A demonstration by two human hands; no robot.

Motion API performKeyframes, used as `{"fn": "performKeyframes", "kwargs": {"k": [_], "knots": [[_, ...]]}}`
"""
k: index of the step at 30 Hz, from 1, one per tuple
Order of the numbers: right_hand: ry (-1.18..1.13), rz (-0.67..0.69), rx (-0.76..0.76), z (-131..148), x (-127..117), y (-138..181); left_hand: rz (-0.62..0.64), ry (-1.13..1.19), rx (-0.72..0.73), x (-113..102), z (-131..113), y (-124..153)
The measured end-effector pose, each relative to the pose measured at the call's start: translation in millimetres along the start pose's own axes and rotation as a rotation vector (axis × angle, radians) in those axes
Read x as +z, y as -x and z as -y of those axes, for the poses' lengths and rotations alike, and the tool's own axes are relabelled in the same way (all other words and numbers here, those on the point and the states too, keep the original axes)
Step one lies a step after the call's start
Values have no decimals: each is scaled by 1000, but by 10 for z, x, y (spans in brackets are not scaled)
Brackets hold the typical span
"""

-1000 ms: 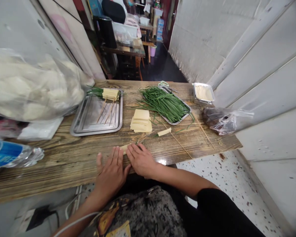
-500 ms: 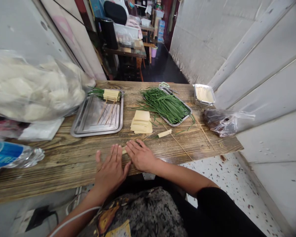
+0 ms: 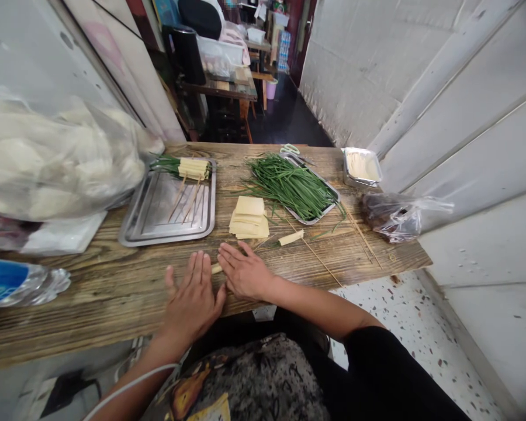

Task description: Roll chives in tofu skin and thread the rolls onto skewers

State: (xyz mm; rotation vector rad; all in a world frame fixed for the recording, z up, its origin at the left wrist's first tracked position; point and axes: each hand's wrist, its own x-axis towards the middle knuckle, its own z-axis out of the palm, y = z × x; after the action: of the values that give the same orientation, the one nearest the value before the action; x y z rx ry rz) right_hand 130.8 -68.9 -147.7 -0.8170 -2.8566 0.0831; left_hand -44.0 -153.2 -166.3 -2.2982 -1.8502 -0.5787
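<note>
Both hands lie flat over a pale tofu-skin roll (image 3: 216, 268) on the wooden table, and only its middle shows between them. My left hand (image 3: 193, 295) has its fingers stretched out over the left end. Across the right end rests my right hand (image 3: 244, 272), fingers extended. Just beyond is a stack of square tofu sheets (image 3: 249, 217). A finished roll (image 3: 291, 237) with green tips sits to its right, by a thin skewer (image 3: 318, 257). Behind them, chives (image 3: 291, 186) are heaped on a small metal tray (image 3: 334, 206).
At left a metal tray (image 3: 164, 225) carries skewered chive rolls (image 3: 194, 169). Further left are a large filled plastic bag (image 3: 56, 158) and a water bottle (image 3: 21, 283). Scissors (image 3: 290, 149), a foil box (image 3: 362, 167) and a bag of dark food (image 3: 390, 216) stand on the right half.
The two hands and the roll under them have shifted slightly left in view, with the palms still flat. The camera view has moved a little; the trays and stack look the same.
</note>
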Motion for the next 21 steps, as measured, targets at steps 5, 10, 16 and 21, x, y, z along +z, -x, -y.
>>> {"fn": "performKeyframes", "kwargs": {"k": [5,10,16,21], "knots": [[-3,3,-10,-23,-21,-38,-6,-1,83,3,-13,134],[-50,48,10,-58,-34,-95,-7,-41,175,92,54,194],[-139,-39,144,-136,-222,80,-14,-74,157,40,60,44],[-11,-329,581,-399,-314,804,-8,-16,113,59,111,-4]]}}
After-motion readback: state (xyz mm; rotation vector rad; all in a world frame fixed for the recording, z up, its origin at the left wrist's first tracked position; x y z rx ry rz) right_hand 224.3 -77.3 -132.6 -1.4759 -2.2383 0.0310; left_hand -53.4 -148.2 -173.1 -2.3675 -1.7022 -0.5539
